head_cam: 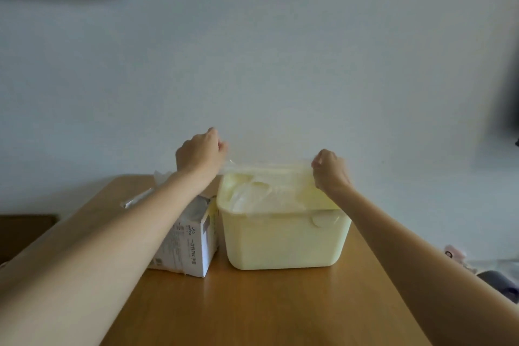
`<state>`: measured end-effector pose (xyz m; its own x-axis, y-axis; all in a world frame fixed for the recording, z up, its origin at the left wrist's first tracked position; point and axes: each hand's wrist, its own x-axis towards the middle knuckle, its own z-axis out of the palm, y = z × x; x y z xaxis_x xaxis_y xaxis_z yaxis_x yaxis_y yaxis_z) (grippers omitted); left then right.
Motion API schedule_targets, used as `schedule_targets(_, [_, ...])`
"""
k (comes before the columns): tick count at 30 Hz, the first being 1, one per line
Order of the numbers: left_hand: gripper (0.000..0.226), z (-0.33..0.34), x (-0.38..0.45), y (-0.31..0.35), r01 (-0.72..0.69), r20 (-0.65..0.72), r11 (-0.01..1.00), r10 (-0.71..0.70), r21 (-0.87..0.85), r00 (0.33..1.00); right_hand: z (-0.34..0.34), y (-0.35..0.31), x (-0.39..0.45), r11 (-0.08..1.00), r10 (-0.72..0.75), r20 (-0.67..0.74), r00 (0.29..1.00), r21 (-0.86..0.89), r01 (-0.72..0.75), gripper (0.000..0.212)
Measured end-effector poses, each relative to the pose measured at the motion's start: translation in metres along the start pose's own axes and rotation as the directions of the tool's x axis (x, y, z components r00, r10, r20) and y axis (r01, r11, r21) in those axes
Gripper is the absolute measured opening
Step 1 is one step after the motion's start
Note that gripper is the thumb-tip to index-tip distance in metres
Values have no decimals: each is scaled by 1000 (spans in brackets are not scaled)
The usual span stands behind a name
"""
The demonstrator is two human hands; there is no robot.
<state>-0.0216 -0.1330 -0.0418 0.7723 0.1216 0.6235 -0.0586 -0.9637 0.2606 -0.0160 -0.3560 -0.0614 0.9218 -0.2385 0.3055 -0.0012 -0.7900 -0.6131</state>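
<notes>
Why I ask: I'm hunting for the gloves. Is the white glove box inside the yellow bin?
No, the white glove box stands on the wooden table beside the yellow bin, outside it.

Both bare arms stretch forward; the left hand (200,153) and right hand (329,171) (left slightly higher) curl their fingers, pinching the clear bag (266,168).

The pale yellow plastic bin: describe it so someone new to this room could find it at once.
On the brown wooden table, look between the left hand and right hand. There stands the pale yellow, round-cornered plastic bin, a clear plastic bag at its mouth. The printed cardboard box on its left is white and shorter.
</notes>
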Motion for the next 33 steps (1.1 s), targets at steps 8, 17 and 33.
schedule_targets(8, [63,37,-20,62,-373,760,926,280,-53,587,6,4,-8,796,-54,177,983,-586,149,33])
schedule_targets(17, [40,61,-14,50,-310,871,949,101,61,480,-1,-11,-1,583,-469,422,776,-511,631,36])
schedule_targets(33, [24,-8,-10,3,-285,434,949,316,-136,844,5,-68,-9,894,-169,599,783,-241,377,31])
